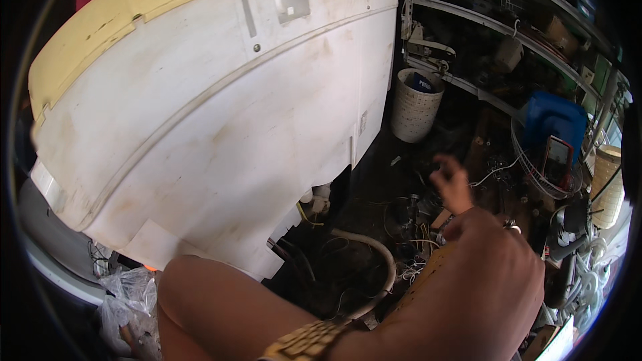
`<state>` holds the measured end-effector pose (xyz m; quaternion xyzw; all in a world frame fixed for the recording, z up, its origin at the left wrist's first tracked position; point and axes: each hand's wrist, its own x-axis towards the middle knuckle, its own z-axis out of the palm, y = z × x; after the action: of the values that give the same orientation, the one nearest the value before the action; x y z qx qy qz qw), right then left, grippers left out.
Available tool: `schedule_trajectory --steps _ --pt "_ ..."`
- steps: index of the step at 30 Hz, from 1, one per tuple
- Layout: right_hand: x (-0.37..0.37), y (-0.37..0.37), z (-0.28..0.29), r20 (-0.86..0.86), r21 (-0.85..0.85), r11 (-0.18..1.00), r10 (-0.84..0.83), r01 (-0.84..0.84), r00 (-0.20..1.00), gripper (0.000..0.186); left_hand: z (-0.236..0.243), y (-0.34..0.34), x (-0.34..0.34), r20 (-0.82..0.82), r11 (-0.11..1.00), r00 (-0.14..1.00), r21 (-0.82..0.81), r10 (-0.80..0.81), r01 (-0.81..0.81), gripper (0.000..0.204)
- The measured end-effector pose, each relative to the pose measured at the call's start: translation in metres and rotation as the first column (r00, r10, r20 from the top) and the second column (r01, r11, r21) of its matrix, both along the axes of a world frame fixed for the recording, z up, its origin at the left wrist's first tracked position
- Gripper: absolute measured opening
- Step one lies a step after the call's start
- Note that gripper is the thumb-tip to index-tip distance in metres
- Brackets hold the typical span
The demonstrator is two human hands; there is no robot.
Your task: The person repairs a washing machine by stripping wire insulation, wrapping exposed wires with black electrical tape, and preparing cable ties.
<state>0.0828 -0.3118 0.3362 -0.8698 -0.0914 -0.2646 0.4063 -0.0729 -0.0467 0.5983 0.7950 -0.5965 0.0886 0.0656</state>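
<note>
My right hand [453, 186] reaches out past my bent right knee, over the cluttered dark floor. Its fingers are blurred but look apart, with nothing visible between them. Small metal parts and thin wires [424, 237] lie nearest to it. My left hand is out of the picture. In front of me stands a large white plastic appliance casing [234, 127], tilted and stained, with a yellowed top edge [140, 10]. A cut-out at its lower right shows inner parts [321, 197]. A pale hose [381, 254] curves over the floor beside it.
A white perforated bin [416, 107] stands beyond the casing. Cluttered metal shelves [495, 30] line the back right. A blue plastic item [555, 120] and a wire basket [528, 167] lie at the right. Clear plastic bags [127, 301] sit at lower left.
</note>
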Motion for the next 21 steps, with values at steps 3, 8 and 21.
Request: schedule_trajectory --steps 3,8,21 --pt "0.022 0.081 -0.101 -0.268 0.105 0.986 0.152 -0.128 0.951 0.039 0.003 -0.031 0.036 -0.016 0.967 0.99 0.217 0.139 -0.132 0.034" --pt "0.003 0.038 -0.095 -0.267 -0.158 0.986 0.009 -0.053 0.964 0.034 0.014 -0.01 0.059 0.078 0.966 0.981 0.18 0.175 -0.187 0.031" --pt "0.002 0.039 -0.085 -0.34 -0.027 0.994 0.095 -0.11 0.936 0.029 0.194 0.166 0.109 0.787 0.571 0.01 -0.439 0.617 -0.694 0.021"
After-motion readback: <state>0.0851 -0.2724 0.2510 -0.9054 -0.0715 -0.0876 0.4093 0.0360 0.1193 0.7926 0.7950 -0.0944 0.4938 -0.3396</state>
